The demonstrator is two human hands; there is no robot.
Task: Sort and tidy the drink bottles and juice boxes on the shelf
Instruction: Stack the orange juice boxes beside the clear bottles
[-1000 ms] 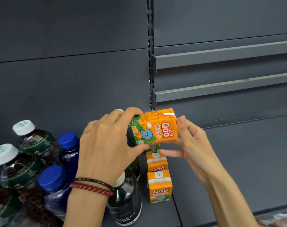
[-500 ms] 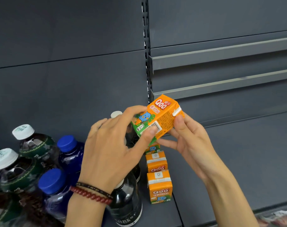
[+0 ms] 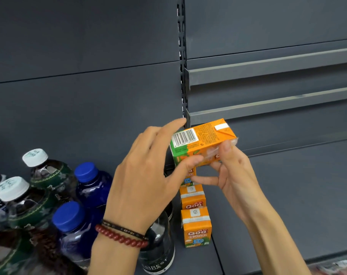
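Note:
Both hands hold an orange Qoo juice box (image 3: 203, 139) above the shelf, lying on its side with the barcode face up. My left hand (image 3: 146, 183) pinches its green left end between thumb and fingers. My right hand (image 3: 233, 171) grips the right end, thumb on the front face. Below it a row of orange juice boxes (image 3: 196, 227) stands on the shelf (image 3: 267, 205), running front to back. The rearmost box is partly hidden by my fingers.
Blue-capped bottles (image 3: 69, 217) and white-capped dark bottles (image 3: 34, 157) crowd the left of the shelf. A dark bottle (image 3: 158, 251) stands under my left wrist. A slotted upright (image 3: 181, 56) and two metal rails (image 3: 267, 70) are on the back wall.
The held juice box has been turned: a second ago its Qoo front faced me, then it tilted, and now the barcode side faces up. Both hands have kept hold of it.

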